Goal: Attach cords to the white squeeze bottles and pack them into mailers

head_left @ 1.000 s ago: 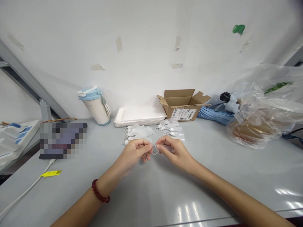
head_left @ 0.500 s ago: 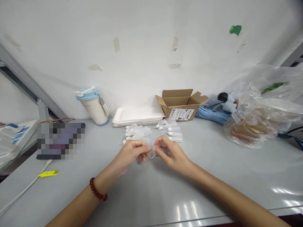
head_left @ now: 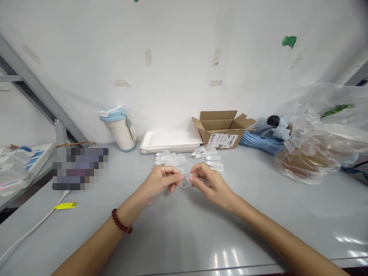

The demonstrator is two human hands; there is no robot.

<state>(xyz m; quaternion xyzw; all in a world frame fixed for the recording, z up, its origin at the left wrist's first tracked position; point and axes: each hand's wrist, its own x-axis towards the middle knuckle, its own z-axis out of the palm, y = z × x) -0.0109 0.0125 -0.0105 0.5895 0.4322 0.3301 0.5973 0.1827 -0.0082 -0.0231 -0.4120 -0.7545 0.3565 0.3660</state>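
My left hand (head_left: pixel 159 182) and my right hand (head_left: pixel 209 184) meet in front of me over the grey table, fingertips pinching a thin clear plastic loop (head_left: pixel 185 184) between them. Just beyond them lie two groups of small translucent plastic squeeze bottles with thin loops. The left group (head_left: pixel 169 158) sits behind my left fingers, and the right group (head_left: pixel 211 158) sits behind my right hand. A dark red bead bracelet (head_left: pixel 120 222) circles my left wrist.
A stack of white foam trays (head_left: pixel 171 142), an open cardboard box (head_left: pixel 221 128) and a lidded tumbler (head_left: pixel 119 130) stand along the wall. To the right lie a blue folded umbrella (head_left: pixel 258 140) and a plastic bag (head_left: pixel 316 145). A white cable (head_left: pixel 37 226) runs along the left.
The whole scene has shifted slightly in view as my head moved. Both hands still pinch the loop, which hangs a little lower between them.
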